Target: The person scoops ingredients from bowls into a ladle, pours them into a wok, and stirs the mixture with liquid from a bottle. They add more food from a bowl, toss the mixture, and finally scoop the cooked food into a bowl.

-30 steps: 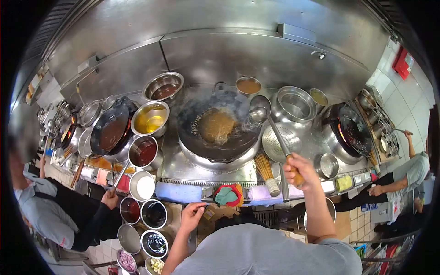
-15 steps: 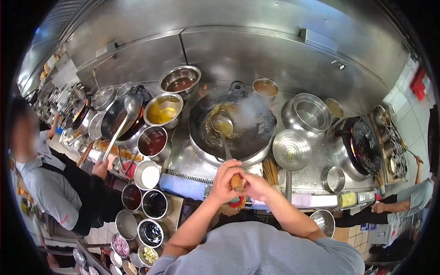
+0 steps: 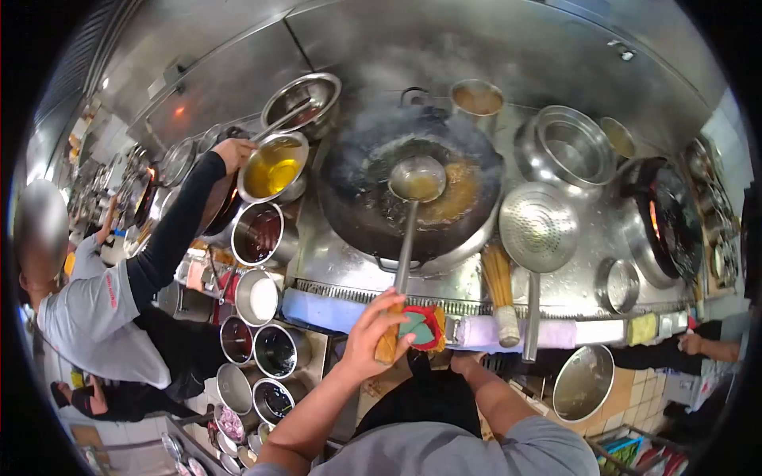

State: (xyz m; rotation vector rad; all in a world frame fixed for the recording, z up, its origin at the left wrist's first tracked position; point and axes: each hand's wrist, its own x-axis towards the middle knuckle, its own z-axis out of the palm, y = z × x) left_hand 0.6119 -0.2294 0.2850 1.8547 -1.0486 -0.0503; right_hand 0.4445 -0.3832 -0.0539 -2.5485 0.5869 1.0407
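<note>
My left hand (image 3: 373,337) is closed around the wooden handle of a ladle (image 3: 406,250). The ladle's bowl is over the middle of a large black wok (image 3: 349,214) and holds yellowish liquid. Oil-like liquid and steam show in the wok. My right hand (image 3: 467,362) is low at the front edge of the stove, below a bamboo wok brush (image 3: 500,297); its fingers are mostly hidden. Beside my left hand is a red holder with green cloth-like material (image 3: 421,327). To the right of the wok rests a perforated strainer (image 3: 540,226) with a long handle.
At left, a co-worker's hand (image 3: 234,153) reaches a ladle into a steel bowl (image 3: 329,91). A bowl of yellow oil (image 3: 274,166) and several sauce pots line the left side. A steel pot (image 3: 587,163) stands right, near another wok (image 3: 679,218) over flame.
My right hand has left the ladle handle and dropped to the stove edge. The ladle bowl has shifted right in view. The co-worker's arm has stretched over the left pots.
</note>
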